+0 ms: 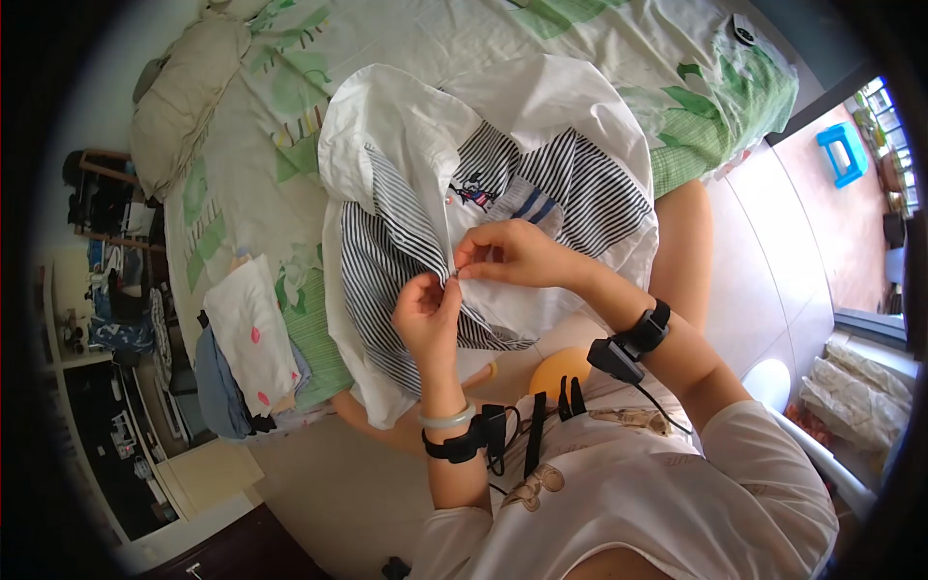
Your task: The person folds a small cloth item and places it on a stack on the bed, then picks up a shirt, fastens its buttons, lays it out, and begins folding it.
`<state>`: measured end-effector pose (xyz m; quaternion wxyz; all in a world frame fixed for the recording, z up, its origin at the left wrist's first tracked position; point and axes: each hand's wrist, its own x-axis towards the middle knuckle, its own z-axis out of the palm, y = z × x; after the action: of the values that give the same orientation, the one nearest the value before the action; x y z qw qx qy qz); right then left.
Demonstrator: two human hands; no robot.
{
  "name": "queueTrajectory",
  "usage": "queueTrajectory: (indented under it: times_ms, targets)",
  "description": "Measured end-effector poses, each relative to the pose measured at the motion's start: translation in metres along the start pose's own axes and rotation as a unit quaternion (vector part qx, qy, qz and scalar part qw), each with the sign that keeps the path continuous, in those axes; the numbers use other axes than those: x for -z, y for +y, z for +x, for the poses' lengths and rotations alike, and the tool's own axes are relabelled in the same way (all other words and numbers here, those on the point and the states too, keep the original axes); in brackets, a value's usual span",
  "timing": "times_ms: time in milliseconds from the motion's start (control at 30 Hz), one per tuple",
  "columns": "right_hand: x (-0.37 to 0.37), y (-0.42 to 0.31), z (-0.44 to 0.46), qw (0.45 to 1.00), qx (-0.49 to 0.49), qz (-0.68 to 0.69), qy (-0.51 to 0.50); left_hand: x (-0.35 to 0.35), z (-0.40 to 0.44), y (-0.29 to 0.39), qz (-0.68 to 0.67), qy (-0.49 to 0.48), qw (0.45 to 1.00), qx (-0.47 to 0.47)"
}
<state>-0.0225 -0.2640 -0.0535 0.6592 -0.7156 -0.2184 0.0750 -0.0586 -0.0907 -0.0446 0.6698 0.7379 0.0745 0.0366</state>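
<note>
A white garment with black-and-white stripes (391, 237) lies spread over the bed edge and my lap. A small embroidered figure (473, 191) shows on it, beside a grey patch with blue bands (527, 205). At the middle of the garment, my left hand (425, 307) pinches the front edge from below. My right hand (510, 253) meets it there, thumb and fingertips closed on the same edge. Whatever small part lies between the fingertips is too small to make out. A pale bangle and a black strap circle my left wrist; another black strap is on my right forearm.
The bed (280, 97) carries a green-and-white sheet. Folded clothes (253, 329) are piled at its left edge, and a beige bundle (188, 106) rests at the far left corner. Shelves (106, 261) stand left. A blue stool (843, 155) is at the far right.
</note>
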Motion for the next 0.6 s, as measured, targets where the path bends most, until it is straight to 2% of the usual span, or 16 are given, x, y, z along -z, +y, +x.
queueTrajectory:
  times_ms: [233, 367, 433, 467, 533, 600]
  targets:
    - [-0.0015, -0.0006, -0.0006, 1.0, 0.009, 0.019, 0.012, 0.003, 0.0007, 0.0012, -0.076, -0.027, 0.996, 0.037]
    - [-0.0008, 0.0004, -0.0002, 1.0, 0.008, 0.025, 0.011, 0.0039, 0.0005, -0.0037, -0.058, -0.033, 0.997, 0.036]
    - [-0.0008, 0.0021, -0.0002, 0.999, 0.01, 0.028, 0.013, -0.0002, -0.0015, -0.0019, -0.054, -0.067, 0.996, -0.021]
    - [-0.0007, 0.0039, 0.0001, 0.999, 0.014, 0.045, 0.013, -0.002, -0.0018, -0.0023, -0.054, -0.067, 0.996, -0.021]
    - [-0.0025, 0.008, 0.0001, 0.998, 0.018, 0.061, 0.013, -0.0042, -0.002, -0.0028, 0.064, -0.092, 0.988, -0.107]
    - [-0.0039, 0.0093, 0.0005, 0.993, 0.025, 0.118, 0.019, -0.0046, -0.0022, -0.0036, 0.065, -0.075, 0.991, -0.088]
